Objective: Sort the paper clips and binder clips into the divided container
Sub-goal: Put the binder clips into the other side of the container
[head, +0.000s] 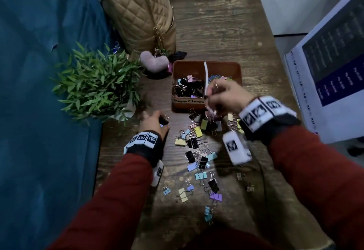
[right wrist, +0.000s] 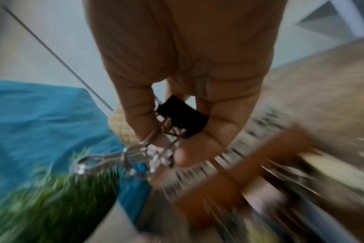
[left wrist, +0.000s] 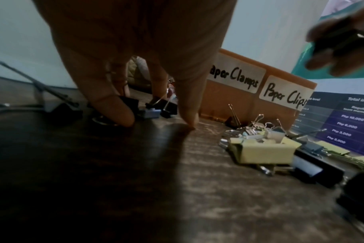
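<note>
A brown divided container [head: 223, 66] stands mid-table, labelled "Paper Clamps" and "Paper Clips" [left wrist: 239, 102]. Its left compartment holds binder clips [head: 188, 86] and its right compartment holds coloured paper clips [head: 218, 78]. Loose binder clips [head: 197, 151] in several colours lie scattered in front of it. My right hand [head: 210, 100] hovers over the container's front edge and grips a black binder clip [right wrist: 181, 118] plus others by their wire handles. Left of the pile, my left hand [head: 159, 120] is down on the table with its fingers curled around a black binder clip [left wrist: 131, 102]; a blue one [left wrist: 153, 113] lies beside it.
A potted green plant [head: 96, 86] stands just left of my left hand. Behind the container are a quilted tan bag [head: 137, 13] and a pink heart plush [head: 153, 61]. A printed board [head: 331, 72] leans at the right. Blue fabric [head: 39, 92] borders the table's left edge.
</note>
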Action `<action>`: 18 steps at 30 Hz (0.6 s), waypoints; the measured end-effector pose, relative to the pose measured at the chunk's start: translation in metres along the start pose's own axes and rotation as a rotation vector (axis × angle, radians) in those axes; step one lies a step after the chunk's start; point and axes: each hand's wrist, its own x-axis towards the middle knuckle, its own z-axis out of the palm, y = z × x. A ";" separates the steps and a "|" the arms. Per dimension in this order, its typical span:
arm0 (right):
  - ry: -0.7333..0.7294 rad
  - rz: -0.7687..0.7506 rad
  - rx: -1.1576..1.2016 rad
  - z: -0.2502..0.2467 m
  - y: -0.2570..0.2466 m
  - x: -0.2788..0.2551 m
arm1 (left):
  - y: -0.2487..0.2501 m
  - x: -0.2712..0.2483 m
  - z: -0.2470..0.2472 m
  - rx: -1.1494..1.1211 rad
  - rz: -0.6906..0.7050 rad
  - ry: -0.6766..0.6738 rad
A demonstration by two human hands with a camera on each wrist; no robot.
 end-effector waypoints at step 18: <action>0.070 0.179 -0.718 -0.028 0.131 -0.088 | -0.026 -0.010 0.019 -0.252 0.067 0.074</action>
